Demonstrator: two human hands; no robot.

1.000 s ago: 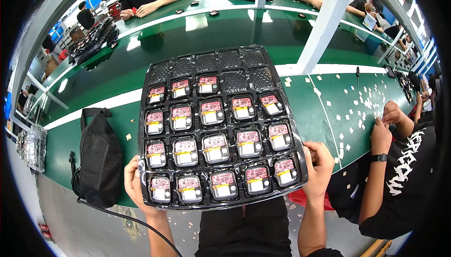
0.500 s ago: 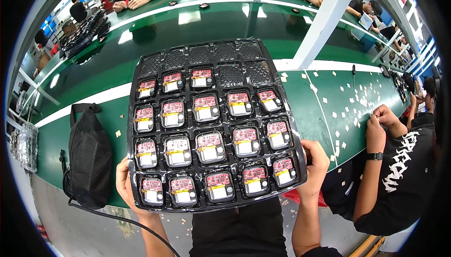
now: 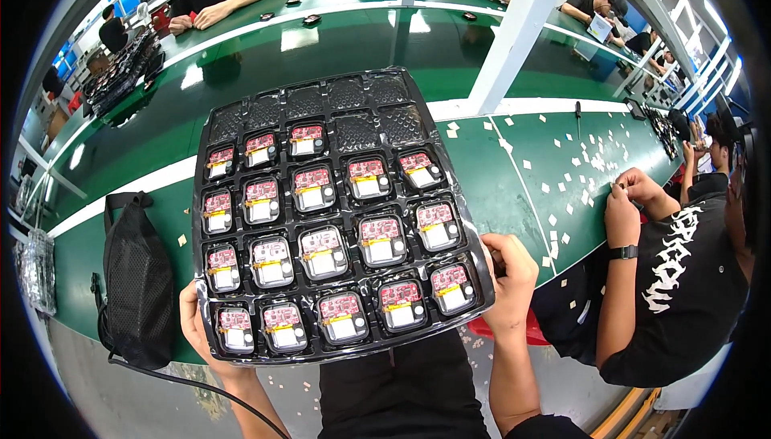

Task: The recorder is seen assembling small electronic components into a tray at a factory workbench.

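Observation:
A black plastic blister tray (image 3: 359,134) is held up in front of me, tilted toward my view. My left hand (image 3: 193,325) grips its lower left edge, and my right hand (image 3: 511,278) is closed on the lower right edge. Several small square device housings (image 3: 323,251) lie in its pockets, each with a red circuit board, a yellow strip and a silver-white battery. The far row of pockets and two pockets at the right of the second row hold no housing. Fingers behind the tray are partly hidden.
A black mesh bag (image 3: 140,278) with a cable stands left on the green table (image 3: 482,174). Small pale squares (image 3: 594,162) lie scattered at right, beside a co-worker's hands (image 3: 630,206). A white post (image 3: 522,33) rises beyond the tray. Stacked trays (image 3: 124,73) sit far left.
In the view, the tray and both my hands have shifted left, with the tray slightly turned. The surroundings have also slid left. My grip on the tray is unchanged.

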